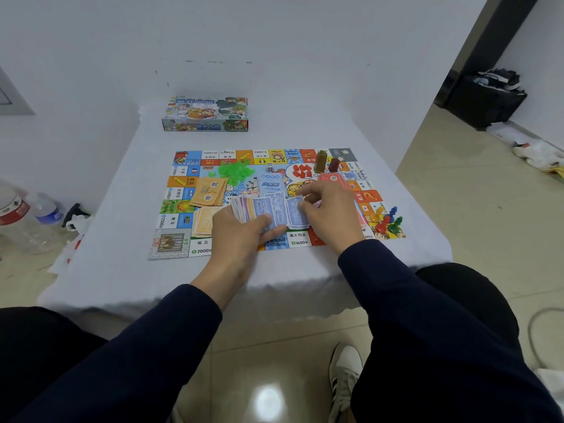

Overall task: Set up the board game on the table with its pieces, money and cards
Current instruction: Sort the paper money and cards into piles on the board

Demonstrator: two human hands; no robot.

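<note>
White walls close in a cloth-covered bench; the board lies flat at its centre. Left hand grips a fanned wad of money, probably so denominations show; right hand pinches one blue note, likely sorting. Pawns cluster at four o'clock. The box at twelve o'clock looks closed; its contents cannot be told.

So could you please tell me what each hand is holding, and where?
Left hand grips the fanned play money at its near end; right hand pinches one blue note.
</note>
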